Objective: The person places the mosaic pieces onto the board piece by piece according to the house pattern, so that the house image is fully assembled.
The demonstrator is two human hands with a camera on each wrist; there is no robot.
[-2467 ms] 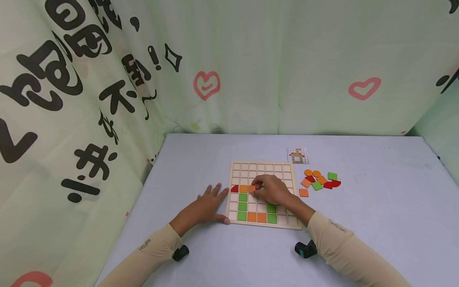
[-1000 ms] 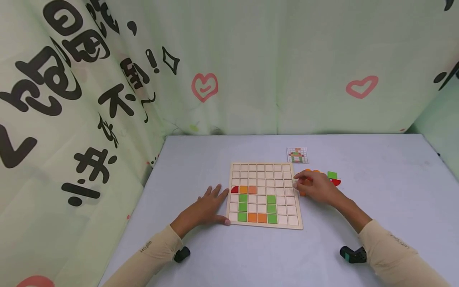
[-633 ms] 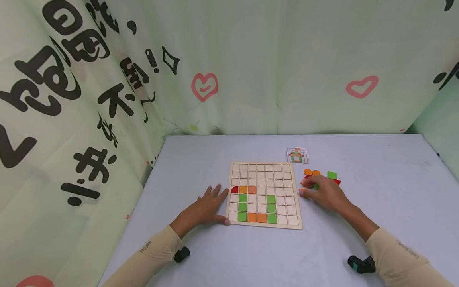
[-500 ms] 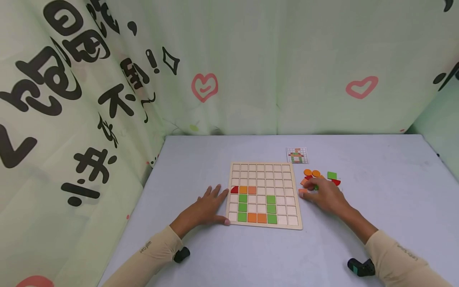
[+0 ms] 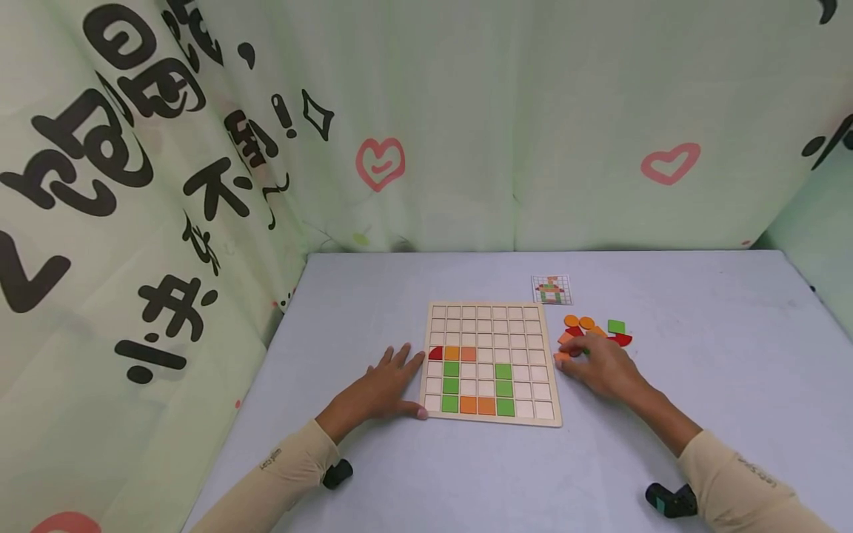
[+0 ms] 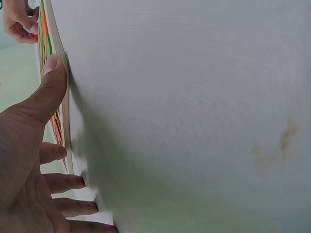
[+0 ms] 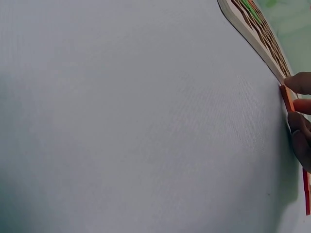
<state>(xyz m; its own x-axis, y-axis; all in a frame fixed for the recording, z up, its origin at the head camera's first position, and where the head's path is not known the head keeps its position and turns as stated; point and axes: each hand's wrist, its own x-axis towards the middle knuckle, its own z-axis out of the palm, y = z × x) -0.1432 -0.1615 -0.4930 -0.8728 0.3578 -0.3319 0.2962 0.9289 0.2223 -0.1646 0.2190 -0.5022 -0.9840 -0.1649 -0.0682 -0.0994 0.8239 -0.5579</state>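
Note:
A wooden grid board [image 5: 533, 318] lies in the middle of the table, with red, orange and green tiles set in some of its squares. My left hand [image 5: 383, 385] has its fingers spread along the board's left edge, and in the left wrist view its thumb [image 6: 46, 92] rests on the rim. Just off the board's right side, my right hand [image 5: 603, 366] pinches an orange square tile [image 5: 561, 357] on the table. That orange tile [image 7: 287, 98] shows between thumb and fingers in the right wrist view.
Behind the right hand lie loose tiles: two orange discs [image 5: 571, 320], a green square [image 5: 616, 326] and several red and orange pieces, partly covered by the hand. A small pattern card [image 5: 552, 289] sits past the board's far right corner. Curtains [image 5: 453, 133] enclose the table.
My right hand has left an orange tile in the board's row beside the red one and moved right to the loose tiles, where it now grips another orange square. The left hand stays put.

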